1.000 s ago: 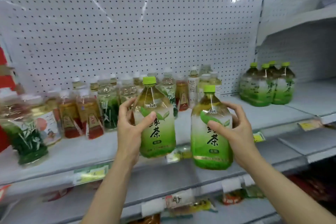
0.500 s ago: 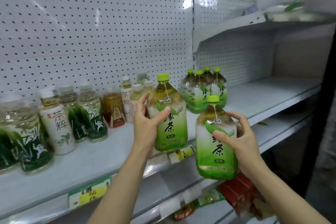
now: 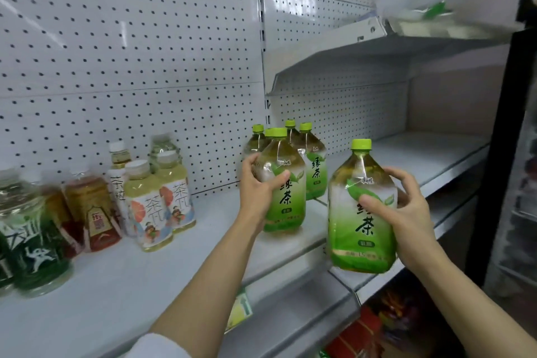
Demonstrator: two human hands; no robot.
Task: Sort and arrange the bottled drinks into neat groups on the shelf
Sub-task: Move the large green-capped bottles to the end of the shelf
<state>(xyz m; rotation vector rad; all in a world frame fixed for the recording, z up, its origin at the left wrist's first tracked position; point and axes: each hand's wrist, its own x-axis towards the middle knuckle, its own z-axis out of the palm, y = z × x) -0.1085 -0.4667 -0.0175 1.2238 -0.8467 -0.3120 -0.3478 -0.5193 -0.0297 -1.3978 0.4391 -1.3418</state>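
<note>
I hold two large green tea bottles with lime caps. My left hand [image 3: 258, 183] grips one green tea bottle [image 3: 286, 200] low over the white shelf [image 3: 186, 253], right in front of a group of matching green tea bottles [image 3: 315, 171] at the back. My right hand [image 3: 406, 215] grips the second green tea bottle [image 3: 361, 224] in the air in front of the shelf edge, lower and to the right. Both bottles are upright.
Smaller mixed bottles stand at the left: pale tea bottles with white labels [image 3: 154, 209], amber bottles with red labels [image 3: 93, 212], dark green ones [image 3: 35, 253]. The shelf's right section [image 3: 436, 154] is bare. An upper shelf [image 3: 363, 49] overhangs at right; packets [image 3: 374, 334] lie below.
My view has swung right along the shelf. Both bottles have travelled right with my hands, and the left one now sits just in front of the green tea group.
</note>
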